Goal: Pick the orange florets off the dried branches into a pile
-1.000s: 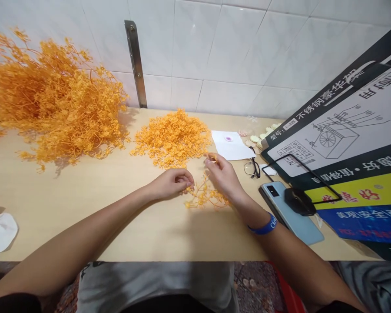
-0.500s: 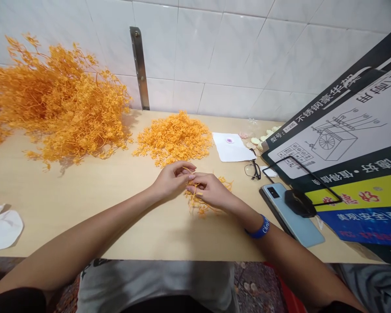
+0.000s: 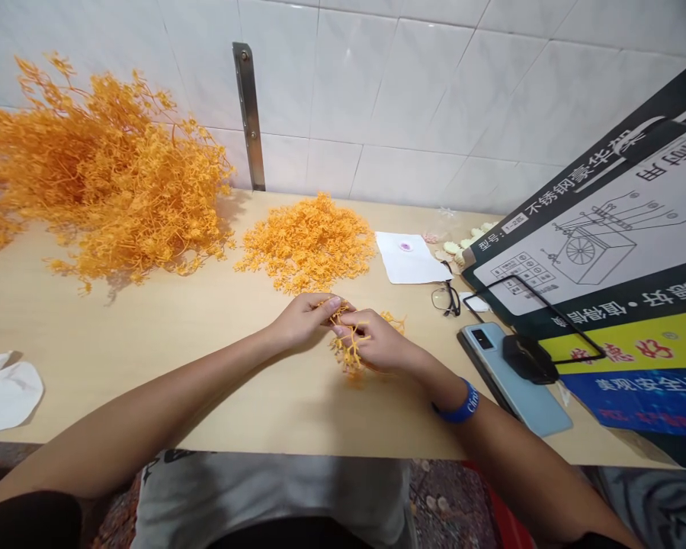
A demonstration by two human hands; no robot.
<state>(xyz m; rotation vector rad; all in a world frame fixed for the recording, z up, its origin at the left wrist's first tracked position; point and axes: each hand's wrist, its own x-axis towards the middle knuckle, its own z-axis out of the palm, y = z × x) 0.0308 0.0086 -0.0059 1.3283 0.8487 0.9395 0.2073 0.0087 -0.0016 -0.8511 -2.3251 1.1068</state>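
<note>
Between my two hands is an orange artificial flower sprig (image 3: 348, 352), its thin branches hanging below the fingers. My right hand (image 3: 380, 341) is closed round its stems, and some tips stick out behind the knuckles. Thumb and fingers of my left hand (image 3: 306, 319) pinch a small tip of the same sprig, touching the right fingertips. Just beyond the hands lies a low heap of small orange flower pieces (image 3: 314, 242). A much larger bunch of orange artificial flowers (image 3: 131, 168) stands at the left, against the tiled wall.
Right of the heap are a white paper (image 3: 408, 263) with a purple spot, eyeglasses (image 3: 447, 299) and a light blue phone (image 3: 517, 381). A large printed box (image 3: 594, 252) stands along the right side. White paper (image 3: 5, 393) lies at the table's left; a metal bracket (image 3: 248, 114) is on the wall.
My left fingers have closed down onto the sprig's tip, the thumb now lying along it. My right hand has turned slightly, showing more of the branches. The view has shifted a little.
</note>
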